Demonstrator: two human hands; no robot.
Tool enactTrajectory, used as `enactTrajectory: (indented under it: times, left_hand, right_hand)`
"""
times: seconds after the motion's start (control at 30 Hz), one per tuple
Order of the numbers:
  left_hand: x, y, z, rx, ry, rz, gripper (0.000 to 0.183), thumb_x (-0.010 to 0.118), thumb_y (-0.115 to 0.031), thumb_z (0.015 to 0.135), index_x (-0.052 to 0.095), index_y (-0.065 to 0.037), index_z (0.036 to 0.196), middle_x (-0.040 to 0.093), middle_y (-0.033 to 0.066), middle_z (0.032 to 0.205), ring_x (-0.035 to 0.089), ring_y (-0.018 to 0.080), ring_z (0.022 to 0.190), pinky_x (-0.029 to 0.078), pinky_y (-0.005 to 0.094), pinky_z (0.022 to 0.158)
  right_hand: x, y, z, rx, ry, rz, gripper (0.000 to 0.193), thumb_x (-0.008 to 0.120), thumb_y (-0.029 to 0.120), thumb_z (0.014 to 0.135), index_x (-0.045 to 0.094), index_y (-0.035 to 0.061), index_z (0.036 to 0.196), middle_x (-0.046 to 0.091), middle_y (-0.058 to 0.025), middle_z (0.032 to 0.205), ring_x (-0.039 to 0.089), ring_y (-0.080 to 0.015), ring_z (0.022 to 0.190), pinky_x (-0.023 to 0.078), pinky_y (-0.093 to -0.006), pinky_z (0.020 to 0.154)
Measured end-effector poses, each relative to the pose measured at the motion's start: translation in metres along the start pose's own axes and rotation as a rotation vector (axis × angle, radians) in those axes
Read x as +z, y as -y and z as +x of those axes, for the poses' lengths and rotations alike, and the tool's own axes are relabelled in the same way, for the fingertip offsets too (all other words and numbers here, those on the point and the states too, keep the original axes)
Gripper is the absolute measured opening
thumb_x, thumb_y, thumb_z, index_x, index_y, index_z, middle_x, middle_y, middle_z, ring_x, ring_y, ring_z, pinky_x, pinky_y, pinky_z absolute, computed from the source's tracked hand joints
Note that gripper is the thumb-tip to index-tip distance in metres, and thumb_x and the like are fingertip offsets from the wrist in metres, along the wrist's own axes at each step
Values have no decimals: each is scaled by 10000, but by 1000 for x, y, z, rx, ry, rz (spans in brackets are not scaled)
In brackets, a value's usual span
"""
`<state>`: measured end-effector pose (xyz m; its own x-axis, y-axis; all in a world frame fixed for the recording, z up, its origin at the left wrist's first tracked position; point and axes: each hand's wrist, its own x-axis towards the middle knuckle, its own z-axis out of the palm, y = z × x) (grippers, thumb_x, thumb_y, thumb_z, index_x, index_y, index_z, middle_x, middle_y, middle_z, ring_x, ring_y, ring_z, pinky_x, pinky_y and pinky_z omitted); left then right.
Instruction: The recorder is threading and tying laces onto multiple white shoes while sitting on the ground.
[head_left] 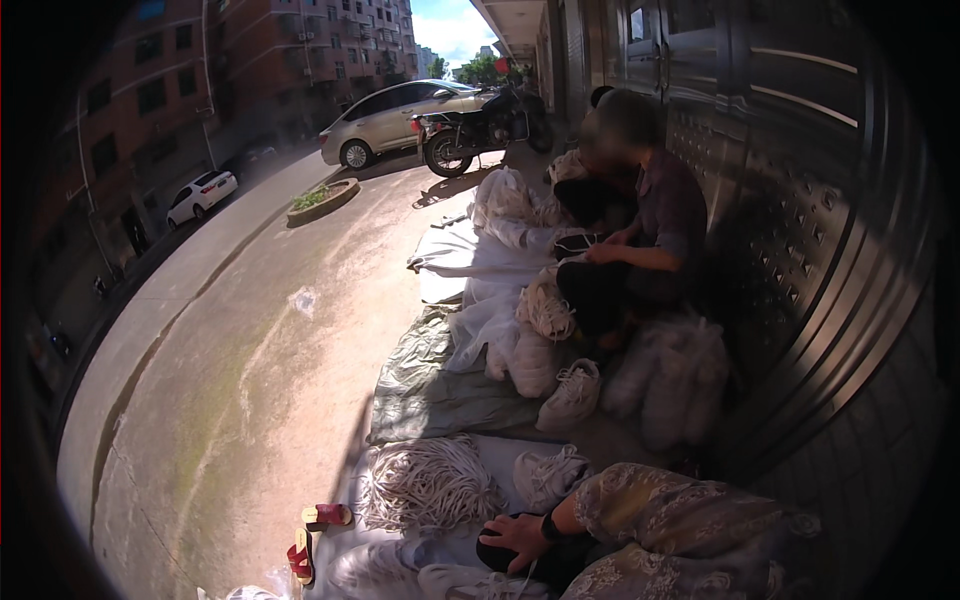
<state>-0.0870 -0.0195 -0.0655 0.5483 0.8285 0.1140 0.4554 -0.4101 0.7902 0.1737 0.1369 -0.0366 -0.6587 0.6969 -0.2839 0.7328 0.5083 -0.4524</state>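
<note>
My right hand point(515, 540) lies with its fingers spread on a dark-covered knee, with nothing in it. A black band circles the wrist, and the patterned sleeve point(670, 500) runs off to the right. My left hand is out of view. Just beyond the right hand, a bundle of whitish cords point(545, 475) sits on a pale sheet point(505, 450). Left of it spreads a large loose heap of whitish cords point(430, 485). More pale bundles point(375, 570) lie along the lower edge, partly cut off.
A co-worker point(670, 215) sits by the metal doors point(790, 180), hands at pale strands; another person is partly hidden behind. White sacks point(665, 380) and cord bundles point(570, 395) surround them. Red slippers point(300, 555) lie at the sheet's left edge. A motorcycle point(480, 130) and car point(395, 115) stand farther off.
</note>
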Motion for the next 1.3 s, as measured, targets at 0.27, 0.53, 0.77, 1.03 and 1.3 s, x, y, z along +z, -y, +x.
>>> enactTrajectory:
  times: [0.27,0.53,0.77,1.03,1.3]
  left_hand:
    - [-5,0,8,24,-15,8,146,600,-255,760,554,-117,742,531,94,638,533,271,581,416,365,516]
    - [-8,-15,11,48,-26,74,148,600,-255,765,550,-118,739,535,94,642,535,270,581,418,363,517]
    - [-9,-29,9,-70,-14,51,176,598,-259,789,528,-112,722,548,89,641,549,275,578,429,377,517]
    - [16,-51,9,-164,-89,272,197,616,-273,781,541,-95,742,574,119,613,561,315,538,429,407,472]
    - [21,-78,9,-232,-140,294,218,593,-268,799,567,-54,764,589,161,657,578,346,612,449,423,548]
  right_hand:
    - [-4,-1,5,4,13,14,883,621,510,710,244,33,1351,255,-257,1345,291,-395,1233,399,-448,915]
    - [-8,0,0,21,82,33,880,594,521,734,218,38,1367,226,-263,1364,285,-401,1237,351,-449,964]
    - [-17,14,-4,77,151,-19,823,545,513,787,207,46,1373,206,-253,1382,255,-385,1266,344,-438,969]
    - [-7,49,-41,-235,-309,69,477,605,479,735,558,51,942,576,-112,866,554,-277,828,366,-425,769]
    - [4,59,-64,-246,-57,16,635,718,444,552,452,33,957,588,-146,758,577,-319,804,370,-397,732]
